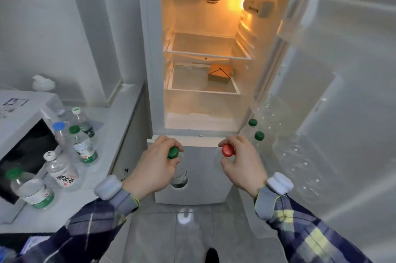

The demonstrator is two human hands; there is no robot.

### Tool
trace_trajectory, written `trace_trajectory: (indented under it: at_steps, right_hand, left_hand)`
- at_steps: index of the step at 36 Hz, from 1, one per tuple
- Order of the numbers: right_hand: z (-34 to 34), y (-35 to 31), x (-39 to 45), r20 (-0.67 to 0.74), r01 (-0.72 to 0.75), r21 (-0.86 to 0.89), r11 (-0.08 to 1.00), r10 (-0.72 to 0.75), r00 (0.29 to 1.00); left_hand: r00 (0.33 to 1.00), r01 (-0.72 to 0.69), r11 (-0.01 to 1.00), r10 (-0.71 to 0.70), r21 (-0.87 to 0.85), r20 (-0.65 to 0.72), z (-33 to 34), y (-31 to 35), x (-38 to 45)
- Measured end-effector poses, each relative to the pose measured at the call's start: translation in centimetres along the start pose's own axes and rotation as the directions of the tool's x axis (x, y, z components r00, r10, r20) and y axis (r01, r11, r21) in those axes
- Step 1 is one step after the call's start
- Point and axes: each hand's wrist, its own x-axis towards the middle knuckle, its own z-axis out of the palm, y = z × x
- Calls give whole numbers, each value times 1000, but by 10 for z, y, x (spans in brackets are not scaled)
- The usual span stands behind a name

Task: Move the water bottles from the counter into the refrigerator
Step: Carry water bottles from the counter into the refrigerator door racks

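The right hand (pixel 240 164) pinches the neck of a red-capped bottle (pixel 227 150) just under the cap; its clear body is almost lost against the white freezer door (pixel 205 177). The left hand (pixel 153 165) curls round the neck of a green-capped bottle (pixel 179 170), label visible below the fingers. Both hang before the open refrigerator (pixel 150 48). Two green caps (pixel 256 129) show in the door rack, their bottles barely discernible. Five bottles (pixel 82 144) stand on the counter (pixel 115 117).

Navy-yellow plaid sleeves (pixel 304 228), grey cuffs (pixel 126 198), white wrist devices (pixel 279 183).
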Motion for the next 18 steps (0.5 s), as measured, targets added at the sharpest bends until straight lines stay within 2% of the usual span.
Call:
trace_trajectory:
  at_steps: [9, 14, 18]
  right_hand:
    - [-11, 44, -16, -175, -87, -95, 992, 70, 982]
    - [-2, 56, -26, -118, -118, -179, 977, 97, 988]
    - [1, 57, -29, -105, -145, -183, 972, 128, 986]
  left_hand:
    - [993, -93, 995, 95, -25, 73, 18, 30, 19]
    - [991, -98, 995, 100, -28, 92, 23, 34, 22]
    - [988, -109, 994, 112, -29, 105, 23, 36, 22]
